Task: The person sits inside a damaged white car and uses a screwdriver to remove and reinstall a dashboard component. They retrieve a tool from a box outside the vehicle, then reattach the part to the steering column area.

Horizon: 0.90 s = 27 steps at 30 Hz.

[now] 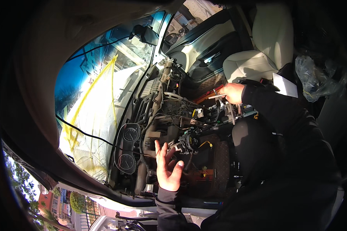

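Note:
Inside a car with a stripped dashboard, my left hand is raised beside the exposed steering column, fingers apart and holding nothing; whether its fingertips touch anything is unclear. To its left stands the instrument cluster with two round dials. Farther right, my right hand is closed on a thin, pale, straight tool above the centre floor area, among metal brackets and wiring. The bare dashboard crossbeam, with cable bundles along it, runs between the windshield and my hands.
The cream passenger seat and door are at the top. A white sheet and a crumpled plastic bag lie at the right. The windshield shows pale, yellow-edged material and has a black cable across it. My dark-clad leg fills the lower right.

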Available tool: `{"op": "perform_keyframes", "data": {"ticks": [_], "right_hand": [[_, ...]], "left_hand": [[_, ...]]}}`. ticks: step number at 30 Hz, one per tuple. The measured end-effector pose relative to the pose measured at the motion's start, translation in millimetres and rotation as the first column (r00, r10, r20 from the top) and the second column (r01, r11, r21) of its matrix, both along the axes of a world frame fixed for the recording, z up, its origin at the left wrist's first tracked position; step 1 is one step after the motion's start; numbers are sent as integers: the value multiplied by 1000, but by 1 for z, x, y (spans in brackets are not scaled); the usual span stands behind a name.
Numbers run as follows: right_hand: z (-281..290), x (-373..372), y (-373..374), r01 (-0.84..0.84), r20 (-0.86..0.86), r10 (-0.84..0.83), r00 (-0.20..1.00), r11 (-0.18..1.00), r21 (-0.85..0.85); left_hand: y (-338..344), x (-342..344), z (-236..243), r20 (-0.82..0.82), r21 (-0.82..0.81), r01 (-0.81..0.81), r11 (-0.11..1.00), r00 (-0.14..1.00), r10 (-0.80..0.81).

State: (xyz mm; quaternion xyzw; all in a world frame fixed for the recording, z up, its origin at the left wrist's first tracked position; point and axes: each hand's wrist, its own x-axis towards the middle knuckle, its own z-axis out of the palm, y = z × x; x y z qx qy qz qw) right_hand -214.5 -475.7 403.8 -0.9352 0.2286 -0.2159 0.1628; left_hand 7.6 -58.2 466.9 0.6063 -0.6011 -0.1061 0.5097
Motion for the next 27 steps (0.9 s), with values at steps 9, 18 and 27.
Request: {"op": "perform_keyframes", "data": {"ticks": [9,18,27], "right_hand": [[17,-12,-66,199,76,-195,978,979,-53],[-51,9,-155,289,-9,-301,954,924,-249],[-95,8,-191,284,-150,-329,932,923,-259]], "left_hand": [[-7,10,-16,-143,-104,-115,988,985,99],[-13,3,-37,-160,-96,-333,938,935,316],[-70,36,-55,-186,-100,-441,892,889,418]]}}
